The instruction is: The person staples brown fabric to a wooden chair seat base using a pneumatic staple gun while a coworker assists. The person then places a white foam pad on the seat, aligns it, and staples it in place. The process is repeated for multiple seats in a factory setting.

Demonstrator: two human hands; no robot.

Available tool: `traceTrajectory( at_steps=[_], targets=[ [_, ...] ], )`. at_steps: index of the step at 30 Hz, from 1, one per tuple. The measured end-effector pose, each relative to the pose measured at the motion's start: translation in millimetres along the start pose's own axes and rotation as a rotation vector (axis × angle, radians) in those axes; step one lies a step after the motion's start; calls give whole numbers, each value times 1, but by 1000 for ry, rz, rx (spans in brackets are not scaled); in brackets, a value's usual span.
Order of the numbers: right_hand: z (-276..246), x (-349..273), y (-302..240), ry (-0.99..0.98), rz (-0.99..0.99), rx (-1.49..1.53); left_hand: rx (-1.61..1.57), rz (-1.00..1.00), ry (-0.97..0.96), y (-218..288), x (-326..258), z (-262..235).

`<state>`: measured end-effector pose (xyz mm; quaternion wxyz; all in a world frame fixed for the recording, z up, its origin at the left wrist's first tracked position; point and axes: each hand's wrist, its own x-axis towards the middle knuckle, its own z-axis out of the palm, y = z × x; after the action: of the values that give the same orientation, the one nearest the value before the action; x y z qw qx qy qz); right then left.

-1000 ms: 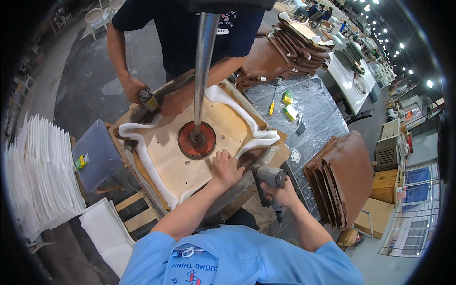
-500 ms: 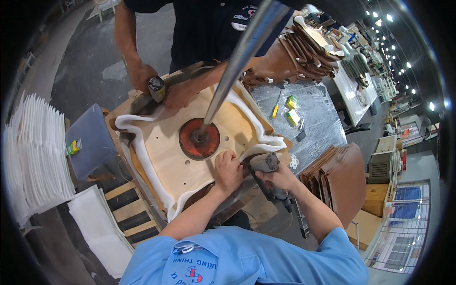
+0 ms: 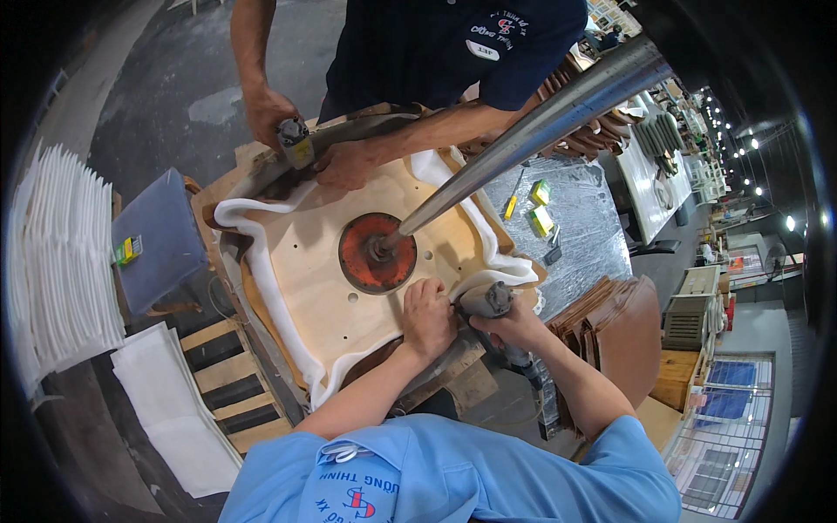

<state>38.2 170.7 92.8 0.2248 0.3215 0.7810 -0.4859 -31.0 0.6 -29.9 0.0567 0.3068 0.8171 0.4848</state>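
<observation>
A pale wooden seat panel (image 3: 305, 288) lies face up, with white padding (image 3: 277, 318) and a brown cover (image 3: 255, 296) around its rim. A round red press plate (image 3: 362, 261) on a metal rod (image 3: 514, 139) bears on its middle. My left hand (image 3: 428, 321) is closed at the panel's near edge, fingers curled over the cover and pressed to the wood. My right hand (image 3: 514, 324) grips a staple gun (image 3: 486, 301), its nose beside my left fingers at the edge. What lies under my left fingers is hidden.
Opposite, a co-worker's hand (image 3: 270, 118) holds another staple gun (image 3: 295, 144); their other hand (image 3: 344, 166) presses the far edge. Right, a plastic-covered table (image 3: 575, 218) bears small boxes and a yellow cutter (image 3: 510, 207). Brown cover pieces (image 3: 623, 331) and white padding sheets (image 3: 65, 270) are stacked at the sides.
The view has shifted slightly, and the metal rod appears at a lower slant. My right hand's staple gun has tilted and its nose is closer to my left hand. Both hands keep their grips.
</observation>
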Motion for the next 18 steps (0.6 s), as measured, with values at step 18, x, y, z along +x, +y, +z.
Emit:
traceTrajectory(
  at_steps=[18],
  targets=[
    [6, -20, 0, 33, -29, 119, -4, 99, -31, -8, -5, -21]
  ],
)
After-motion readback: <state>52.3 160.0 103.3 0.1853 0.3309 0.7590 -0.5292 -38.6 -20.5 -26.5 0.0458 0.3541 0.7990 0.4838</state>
